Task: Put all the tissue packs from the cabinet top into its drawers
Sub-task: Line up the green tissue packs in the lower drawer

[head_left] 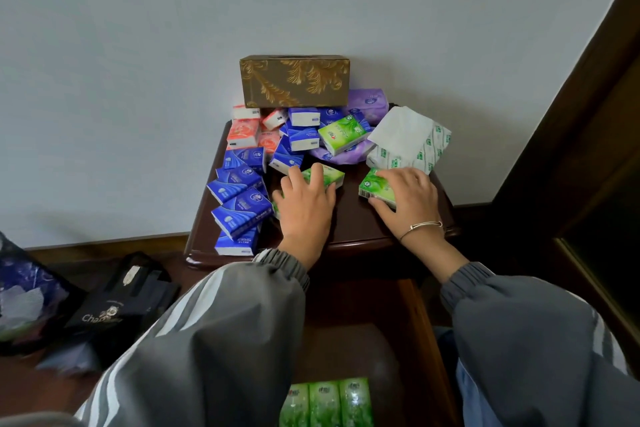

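Observation:
The dark wooden cabinet top (349,229) carries many small tissue packs: several blue ones (242,198) along its left side, orange ones (242,132) at the back left, purple ones (367,102) at the back. My left hand (306,208) lies over a green pack (327,175), fingers curled on it. My right hand (403,198) grips another green pack (375,187) near the right edge. A third green pack (343,133) sits on the pile. Below, the open drawer (419,322) holds three green packs (327,402) in a row.
A gold-patterned brown tissue box (294,80) stands against the wall on the pile. A large white pack with green print (408,142) lies at the back right. Dark bags (117,308) sit on the floor to the left. A dark wooden door frame (571,135) rises at the right.

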Action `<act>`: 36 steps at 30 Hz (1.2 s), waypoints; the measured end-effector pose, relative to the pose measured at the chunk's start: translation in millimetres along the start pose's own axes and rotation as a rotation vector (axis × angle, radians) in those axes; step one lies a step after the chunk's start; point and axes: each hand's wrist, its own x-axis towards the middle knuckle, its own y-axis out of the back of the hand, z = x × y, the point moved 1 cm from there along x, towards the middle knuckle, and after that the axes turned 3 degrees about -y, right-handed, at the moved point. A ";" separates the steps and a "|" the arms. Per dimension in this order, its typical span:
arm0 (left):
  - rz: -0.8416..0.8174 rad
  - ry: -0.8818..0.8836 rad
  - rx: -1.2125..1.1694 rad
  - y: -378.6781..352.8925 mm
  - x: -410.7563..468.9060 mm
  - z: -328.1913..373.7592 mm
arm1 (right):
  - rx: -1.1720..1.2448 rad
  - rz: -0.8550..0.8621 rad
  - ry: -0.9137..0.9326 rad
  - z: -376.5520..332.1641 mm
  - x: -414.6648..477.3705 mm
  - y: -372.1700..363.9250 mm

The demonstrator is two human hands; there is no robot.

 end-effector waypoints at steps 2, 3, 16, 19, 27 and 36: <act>0.022 0.009 -0.044 1.8 -1.9 -3.1 | 0.041 0.027 0.014 -1.4 -1.1 1.2; 0.034 0.011 -0.063 2.3 -2.5 -4.7 | 0.067 0.045 0.022 -2.3 -2.1 2.2; -0.024 -0.017 -0.009 -5.7 -7.5 -14.5 | 0.451 0.086 0.003 -21.6 38.6 31.2; 0.022 -0.009 0.006 -5.5 -9.7 -13.6 | 0.362 0.019 0.037 -32.2 73.9 32.2; 0.250 -0.027 -0.004 -8.4 -12.4 -15.2 | -0.055 -0.367 0.197 -46.5 139.6 16.7; 0.255 -0.027 -0.041 -10.4 -13.8 -14.6 | -0.247 -0.512 0.277 -56.1 154.6 13.9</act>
